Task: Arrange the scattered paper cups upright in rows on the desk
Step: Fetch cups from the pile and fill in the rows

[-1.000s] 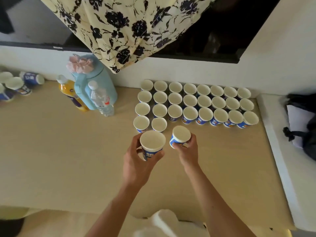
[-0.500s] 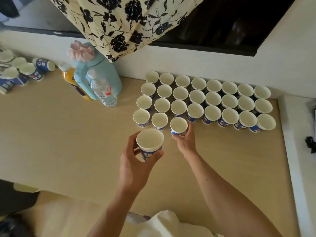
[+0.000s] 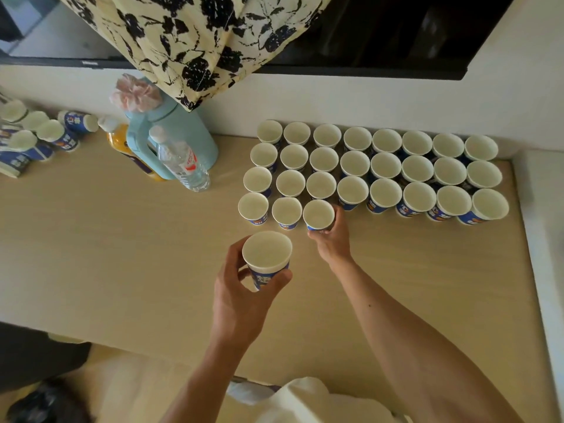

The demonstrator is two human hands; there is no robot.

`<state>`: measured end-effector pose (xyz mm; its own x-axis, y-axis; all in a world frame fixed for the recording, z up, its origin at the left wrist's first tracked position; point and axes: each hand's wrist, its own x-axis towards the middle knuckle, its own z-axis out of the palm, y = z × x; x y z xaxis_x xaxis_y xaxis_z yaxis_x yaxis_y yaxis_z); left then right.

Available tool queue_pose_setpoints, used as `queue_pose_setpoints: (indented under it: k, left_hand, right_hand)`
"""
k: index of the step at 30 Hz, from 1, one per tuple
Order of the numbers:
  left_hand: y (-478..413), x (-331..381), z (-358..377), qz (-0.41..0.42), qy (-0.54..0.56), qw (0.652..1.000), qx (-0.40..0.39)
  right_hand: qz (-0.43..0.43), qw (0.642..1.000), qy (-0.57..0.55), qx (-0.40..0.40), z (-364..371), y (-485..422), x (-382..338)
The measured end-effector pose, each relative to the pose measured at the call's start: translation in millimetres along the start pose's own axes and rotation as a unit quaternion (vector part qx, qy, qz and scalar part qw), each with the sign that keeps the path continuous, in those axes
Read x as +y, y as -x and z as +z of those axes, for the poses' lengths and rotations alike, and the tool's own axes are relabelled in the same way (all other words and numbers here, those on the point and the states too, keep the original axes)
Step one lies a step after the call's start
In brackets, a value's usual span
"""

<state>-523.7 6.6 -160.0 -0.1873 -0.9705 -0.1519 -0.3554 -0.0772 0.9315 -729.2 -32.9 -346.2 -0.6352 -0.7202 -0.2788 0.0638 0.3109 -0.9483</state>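
Paper cup (image 3: 318, 214) in our right hand (image 3: 331, 239) sits third in the near row of the block of upright cups (image 3: 386, 166) at the table's (image 3: 122, 254) far right corner, our grip pinching its wall. Our left hand (image 3: 241, 296) pinches a second cup (image 3: 267, 254), raised near the table's middle. More loose cups (image 3: 39, 132) wait at the far left corner. Pulling our fingers (image 3: 337, 213) away carelessly could, we judge, knock the touching neighbours over.

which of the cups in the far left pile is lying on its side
The rightmost cup of the pile, nearest the orange bottle: its blue side faces up and its mouth points right, while the others show open tops.
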Motion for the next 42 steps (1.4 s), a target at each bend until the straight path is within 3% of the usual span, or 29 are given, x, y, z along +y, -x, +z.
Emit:
queue_pose_setpoints:
  k: [9, 15, 17, 21, 23, 33, 39, 42]
  left_hand:
    - [0.0, -1.5, 0.7, 0.004, 0.004, 1.000, -0.005]
    - [-2.1, -1.0, 7.9, 0.022, 0.007, 1.000, -0.018]
    - [-5.3, 0.6, 12.6, 0.026, -0.003, 0.999, -0.032]
    - [-12.9, 5.5, 25.8, 0.030, -0.023, 0.997, -0.070]
    - [-15.8, 9.5, 33.5, 0.029, -0.029, 0.995, -0.090]
    - [-17.1, 4.5, 56.1, 0.034, -0.020, 0.980, -0.194]
    - [-11.3, 1.6, 55.8, -0.005, -0.004, 0.989, -0.151]
    - [-8.4, -2.8, 54.3, -0.029, 0.004, 0.990, -0.141]
  right_hand:
    - [0.019, 0.999, -0.023, -0.011, -2.6, 2.0, 4.2]
    - [0.011, 0.997, -0.030, 0.064, -27.1, 49.4, -23.6]
    - [-0.002, 0.997, -0.073, -0.011, -44.1, 66.4, -47.3]
    - [-0.029, 0.958, -0.094, -0.269, -80.0, 91.7, -88.7]
    - [-0.039, 0.947, -0.067, -0.311, -89.0, 98.4, -100.2]
    - [-0.080, 0.959, -0.033, -0.270, -109.7, 96.5, -98.6]
    - [-0.050, 0.992, -0.063, -0.095, -109.3, 67.1, -60.8]
    - [-0.031, 0.997, -0.045, -0.053, -101.0, 47.0, -35.8]
